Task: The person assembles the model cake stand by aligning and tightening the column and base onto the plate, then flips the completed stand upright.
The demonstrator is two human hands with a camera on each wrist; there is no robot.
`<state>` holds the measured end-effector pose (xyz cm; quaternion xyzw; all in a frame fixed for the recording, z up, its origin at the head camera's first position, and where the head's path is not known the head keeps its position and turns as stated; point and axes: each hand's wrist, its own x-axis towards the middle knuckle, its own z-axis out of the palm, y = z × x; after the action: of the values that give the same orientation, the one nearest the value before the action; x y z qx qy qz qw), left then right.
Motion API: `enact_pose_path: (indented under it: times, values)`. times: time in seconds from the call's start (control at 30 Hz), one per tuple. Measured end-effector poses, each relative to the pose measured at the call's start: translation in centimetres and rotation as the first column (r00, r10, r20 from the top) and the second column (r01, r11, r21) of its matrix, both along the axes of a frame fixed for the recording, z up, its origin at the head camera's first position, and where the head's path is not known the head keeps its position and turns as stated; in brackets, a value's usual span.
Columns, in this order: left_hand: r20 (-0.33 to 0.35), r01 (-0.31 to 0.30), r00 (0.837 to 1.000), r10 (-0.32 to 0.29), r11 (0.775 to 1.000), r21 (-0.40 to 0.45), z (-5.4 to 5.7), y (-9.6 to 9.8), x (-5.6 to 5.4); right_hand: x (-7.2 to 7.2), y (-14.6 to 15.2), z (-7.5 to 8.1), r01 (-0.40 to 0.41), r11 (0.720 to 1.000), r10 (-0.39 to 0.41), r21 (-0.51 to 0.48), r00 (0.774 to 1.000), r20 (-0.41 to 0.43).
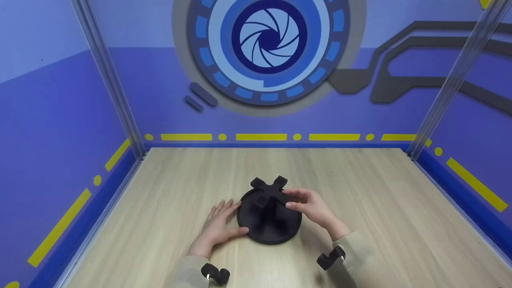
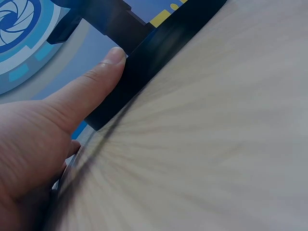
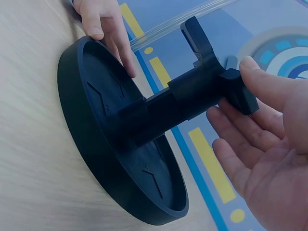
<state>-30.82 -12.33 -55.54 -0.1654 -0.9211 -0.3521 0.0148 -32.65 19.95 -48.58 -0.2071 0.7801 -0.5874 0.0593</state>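
Note:
A black stand sits upright on the wooden table, with a wide dish-like round base and a central post. The post carries a cross-shaped top with stubby arms. My right hand holds one arm of this top, thumb on one side and fingers on the other. At the left of the base, my left hand rests with fairly straight, spread fingers. Its thumb presses on the rim, and the index fingertip touches the rim farther back. Angled line marks show on the base's inner floor in the right wrist view.
The pale wooden table extends around the stand. Blue panels with yellow dashes enclose it at the back and sides. Metal posts rise at the back corners. A black band with a small device is on each wrist.

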Motion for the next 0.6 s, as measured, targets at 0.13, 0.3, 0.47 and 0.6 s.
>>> enact_pose_path:
  times: [0.13,0.3,0.47,0.6]
  values:
    - [-0.006,0.000,1.000,0.000,1.000,-0.001,-0.1,0.0,0.0,0.1,-0.2,0.1,0.009,1.000,-0.009,-0.002,1.000,-0.015]
    - [-0.014,-0.001,1.000,0.002,1.000,0.005,-0.1,0.0,-0.1,0.3,-0.4,-0.2,0.053,0.999,-0.053,-0.007,0.998,-0.040]
    - [-0.022,-0.001,1.000,0.002,1.000,0.004,-0.1,0.0,-0.1,0.6,-0.7,-0.5,0.093,0.995,-0.094,-0.023,0.995,-0.040]
    - [-0.024,-0.004,1.000,0.004,1.000,0.003,-0.2,0.1,0.0,0.9,-1.1,-0.6,0.123,0.992,-0.124,-0.037,0.992,-0.026]
